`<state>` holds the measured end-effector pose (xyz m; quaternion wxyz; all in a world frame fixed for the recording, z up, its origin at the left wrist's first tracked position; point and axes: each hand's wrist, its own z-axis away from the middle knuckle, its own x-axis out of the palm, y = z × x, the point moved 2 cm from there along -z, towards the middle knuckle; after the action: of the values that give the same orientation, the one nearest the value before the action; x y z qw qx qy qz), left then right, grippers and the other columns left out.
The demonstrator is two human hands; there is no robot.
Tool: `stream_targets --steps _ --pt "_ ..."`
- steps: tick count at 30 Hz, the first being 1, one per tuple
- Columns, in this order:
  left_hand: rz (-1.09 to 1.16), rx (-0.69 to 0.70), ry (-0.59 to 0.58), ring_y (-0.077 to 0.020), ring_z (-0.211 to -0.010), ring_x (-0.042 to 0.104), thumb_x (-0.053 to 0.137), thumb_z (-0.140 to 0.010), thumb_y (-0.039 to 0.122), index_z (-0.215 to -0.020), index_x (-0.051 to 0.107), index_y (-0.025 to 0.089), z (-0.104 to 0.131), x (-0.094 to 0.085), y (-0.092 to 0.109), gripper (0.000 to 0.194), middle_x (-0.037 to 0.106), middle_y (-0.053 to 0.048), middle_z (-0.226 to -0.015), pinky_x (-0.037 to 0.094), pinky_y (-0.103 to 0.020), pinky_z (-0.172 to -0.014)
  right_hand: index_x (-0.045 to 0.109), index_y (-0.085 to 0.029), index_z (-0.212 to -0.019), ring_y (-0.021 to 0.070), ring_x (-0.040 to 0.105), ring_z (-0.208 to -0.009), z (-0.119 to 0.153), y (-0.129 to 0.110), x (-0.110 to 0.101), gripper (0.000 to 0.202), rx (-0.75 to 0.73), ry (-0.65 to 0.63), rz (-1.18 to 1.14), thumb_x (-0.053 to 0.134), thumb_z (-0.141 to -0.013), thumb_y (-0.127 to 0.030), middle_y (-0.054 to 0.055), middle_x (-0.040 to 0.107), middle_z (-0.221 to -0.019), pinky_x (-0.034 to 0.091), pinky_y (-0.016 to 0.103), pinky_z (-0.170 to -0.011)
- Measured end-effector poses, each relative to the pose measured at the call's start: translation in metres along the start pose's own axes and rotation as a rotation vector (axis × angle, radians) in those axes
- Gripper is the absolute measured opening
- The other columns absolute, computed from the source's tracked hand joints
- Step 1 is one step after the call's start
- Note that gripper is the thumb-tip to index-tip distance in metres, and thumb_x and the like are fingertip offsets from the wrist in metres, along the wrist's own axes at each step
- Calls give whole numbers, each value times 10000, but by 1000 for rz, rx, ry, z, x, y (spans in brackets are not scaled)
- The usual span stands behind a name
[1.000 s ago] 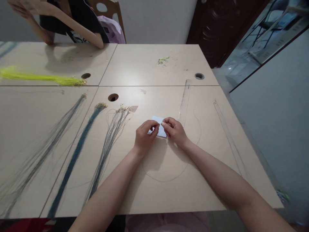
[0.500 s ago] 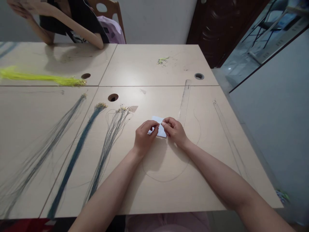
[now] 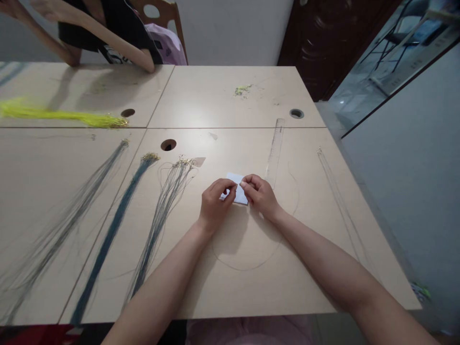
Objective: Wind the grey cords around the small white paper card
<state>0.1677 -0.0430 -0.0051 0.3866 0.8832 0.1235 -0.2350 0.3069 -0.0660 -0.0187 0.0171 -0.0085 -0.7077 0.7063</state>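
Note:
My left hand and my right hand are both closed in a pinch, their fingertips almost meeting above a small white pad. Whatever lies between the tips is too tiny to make out. A thin grey fishing line runs in a wide loop over the table, passing out of sight beneath my left hand and wrist. Its other side curves under my right forearm and up beyond it. Just past my right hand lies a clear ruler.
Bundles of grey line, blue line and yellow line with gold-coloured metal ends lie to the left. On the right are a few thin lines. Yellow-green scraps sit at the back. Across the table sits another person.
My hands hold the same pinch over the white pad. Across the table, the other person's hands have moved apart.

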Motion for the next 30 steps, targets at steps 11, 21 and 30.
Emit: stream_targets --steps 11,21,30 --pt "3 -12 -6 -79 -604 495 540 -766 114 -775 576 165 0 0 0 63 602 -1 -684 435 -208 -604 503 -179 -757 70 357 -388 0 0 0 173 -3 5 5 520 -795 -347 -79 397 -443 306 206 -419" --pt "7 -9 -10 -80 -606 496 537 -768 111 -777 577 166 0 1 -1 69 605 -2 -687 437 -209 -599 503 -182 -762 70 359 -393 0 0 0 169 -3 6 5 522 -796 -346 -76 403 -459 304 207 -423" --pt "10 -13 1 -80 -604 494 542 -768 109 -781 573 170 0 0 0 70 600 3 -684 436 -211 -595 505 -185 -760 71 353 -391 0 0 0 174 -3 7 13 526 -794 -353 -76 395 -455 294 206 -415"
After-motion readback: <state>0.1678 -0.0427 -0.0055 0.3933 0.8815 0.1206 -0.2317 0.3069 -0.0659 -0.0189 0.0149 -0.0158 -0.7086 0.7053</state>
